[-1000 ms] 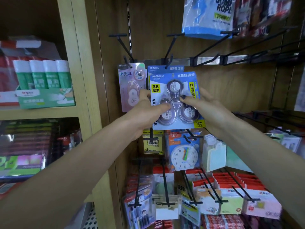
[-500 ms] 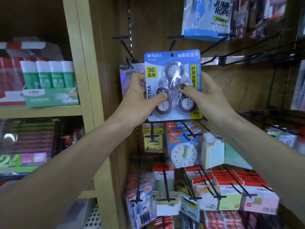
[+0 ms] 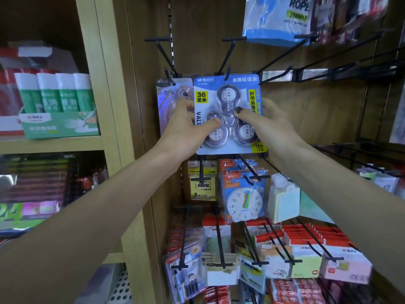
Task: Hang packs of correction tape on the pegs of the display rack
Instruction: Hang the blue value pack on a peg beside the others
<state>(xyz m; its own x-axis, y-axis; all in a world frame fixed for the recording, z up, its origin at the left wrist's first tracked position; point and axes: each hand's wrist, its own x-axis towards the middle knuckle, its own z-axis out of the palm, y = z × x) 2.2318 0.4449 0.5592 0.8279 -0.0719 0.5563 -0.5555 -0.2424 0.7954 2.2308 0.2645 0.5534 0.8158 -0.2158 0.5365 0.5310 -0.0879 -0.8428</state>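
A blue blister pack of correction tape (image 3: 228, 84) with three rolls hangs against the wooden back panel, its top hole on a black peg (image 3: 228, 72). My left hand (image 3: 186, 130) grips its left edge, thumb on the lower left roll. My right hand (image 3: 269, 126) grips the right edge, thumb on the blister's middle. A pink-lilac single correction tape pack (image 3: 167, 93) hangs on the peg (image 3: 168, 73) to the left, partly hidden behind my left hand.
Bare black pegs (image 3: 328, 62) stick out to the right and above. A jump rope bag (image 3: 278, 20) hangs at the top. Below hang sticky notes (image 3: 202, 185), a clock toy (image 3: 244, 202) and red-topped packs (image 3: 306, 249). The left shelf holds glue sticks (image 3: 54, 95).
Both hands lifted the blue pack upward, then brought it down and back toward the panel, where its hole now sits on the peg. The grips stayed the same.
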